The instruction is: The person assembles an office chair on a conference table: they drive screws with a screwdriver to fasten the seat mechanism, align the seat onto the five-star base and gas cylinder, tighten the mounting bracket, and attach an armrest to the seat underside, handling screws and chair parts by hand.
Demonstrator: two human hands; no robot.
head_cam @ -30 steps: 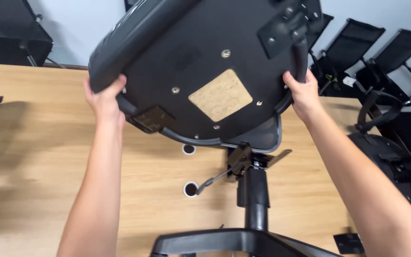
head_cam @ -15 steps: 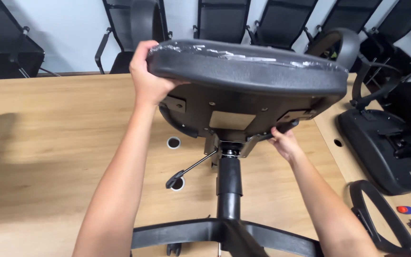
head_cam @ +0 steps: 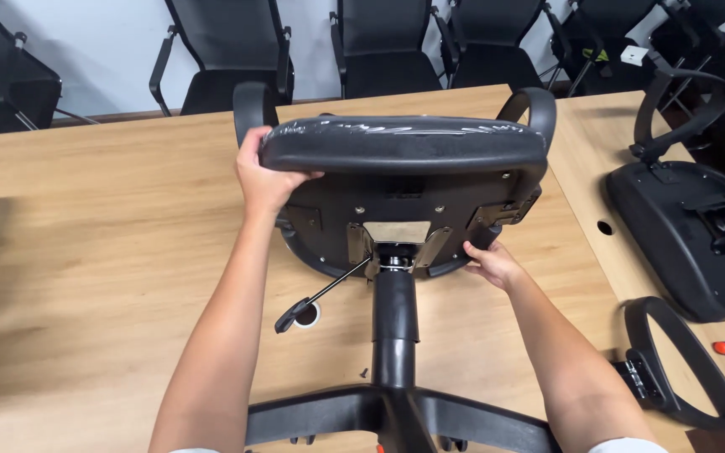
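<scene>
While left hand (head_cam: 266,180) grips black padded chair seat (head_cam: 404,144) edge, right hand (head_cam: 490,262) holds seat underside, above wooden bench (head_cam: 94,252).

A pale wooden surface (head_cam: 86,218) is spread across most of the view, with a round cable hole (head_cam: 604,227) set into its right part. A plain white wall (head_cam: 111,50) is seen behind it. Black office chairs (head_cam: 211,59) are lined along that wall. The room is lit evenly, and soft shadows are cast on the wood at the left.
</scene>
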